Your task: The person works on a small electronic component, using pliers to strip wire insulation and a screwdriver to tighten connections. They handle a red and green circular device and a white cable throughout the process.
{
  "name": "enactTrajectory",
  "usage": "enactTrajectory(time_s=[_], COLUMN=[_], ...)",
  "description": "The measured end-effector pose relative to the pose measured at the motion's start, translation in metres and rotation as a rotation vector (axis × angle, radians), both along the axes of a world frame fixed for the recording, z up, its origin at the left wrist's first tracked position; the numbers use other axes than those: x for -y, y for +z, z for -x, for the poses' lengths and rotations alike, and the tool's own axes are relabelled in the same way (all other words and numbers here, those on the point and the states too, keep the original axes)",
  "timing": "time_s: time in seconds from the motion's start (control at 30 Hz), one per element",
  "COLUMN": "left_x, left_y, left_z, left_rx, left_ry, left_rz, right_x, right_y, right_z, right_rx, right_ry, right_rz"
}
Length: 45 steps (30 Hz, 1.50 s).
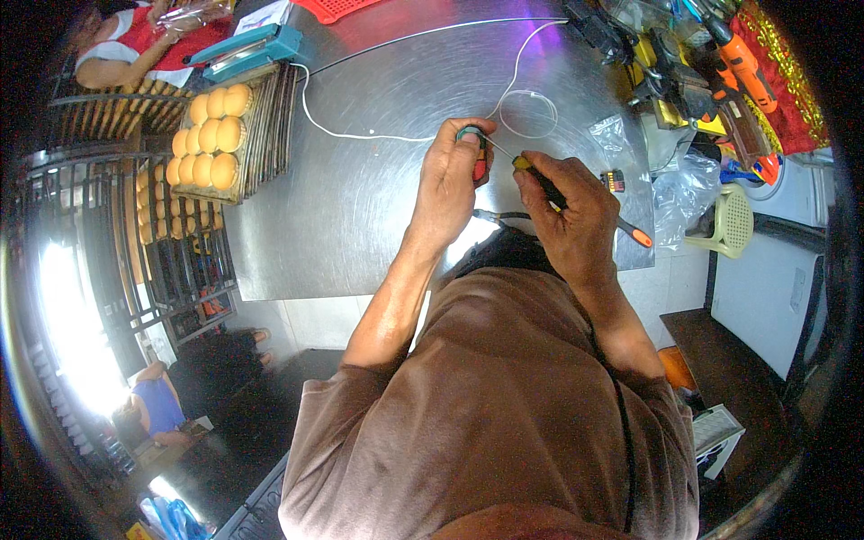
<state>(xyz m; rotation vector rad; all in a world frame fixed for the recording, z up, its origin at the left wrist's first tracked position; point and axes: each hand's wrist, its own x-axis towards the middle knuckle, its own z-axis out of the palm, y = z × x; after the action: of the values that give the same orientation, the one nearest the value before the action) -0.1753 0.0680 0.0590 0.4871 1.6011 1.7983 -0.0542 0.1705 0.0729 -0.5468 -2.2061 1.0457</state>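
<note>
My left hand (453, 166) is closed around a small red and dark part (481, 166) with a teal rounded end; its kind is not clear. In my right hand (576, 211) is a screwdriver (544, 187) with a yellow and black handle. Its thin shaft points at the red part, and its tip is too small to see. A thin white cable (346, 135) runs across the metal table (360, 225) to my left hand, and a loop of it lies beyond. An orange and black tool handle (639, 236) shows beside my right wrist.
A stack of trays with round buns (209, 135) stands at the left, near a teal device (256, 52). An orange power tool (749, 72) and other tools crowd the far right. A clear plastic bag (682, 198) lies by the right edge. Another person (135, 54) is at the far left.
</note>
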Motion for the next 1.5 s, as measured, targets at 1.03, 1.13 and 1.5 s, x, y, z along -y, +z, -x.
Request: enactTrajectory(time_s=[1.03, 1.13, 1.5], left_x=[-0.005, -0.006, -0.008], left_y=[0.001, 0.001, -0.007], left_z=[-0.003, -0.003, -0.002], left_rx=[0.045, 0.017, -0.047], left_ry=[0.041, 0.057, 0.046], left_rz=[0.005, 0.038, -0.039], right_x=[0.002, 0.002, 0.002], right_y=[0.012, 0.013, 0.009], right_z=[-0.002, -0.001, 0.0], right_rx=[0.127, 0.094, 0.054], right_ry=[0.024, 0.033, 0.021], right_rz=[-0.059, -0.067, -0.041])
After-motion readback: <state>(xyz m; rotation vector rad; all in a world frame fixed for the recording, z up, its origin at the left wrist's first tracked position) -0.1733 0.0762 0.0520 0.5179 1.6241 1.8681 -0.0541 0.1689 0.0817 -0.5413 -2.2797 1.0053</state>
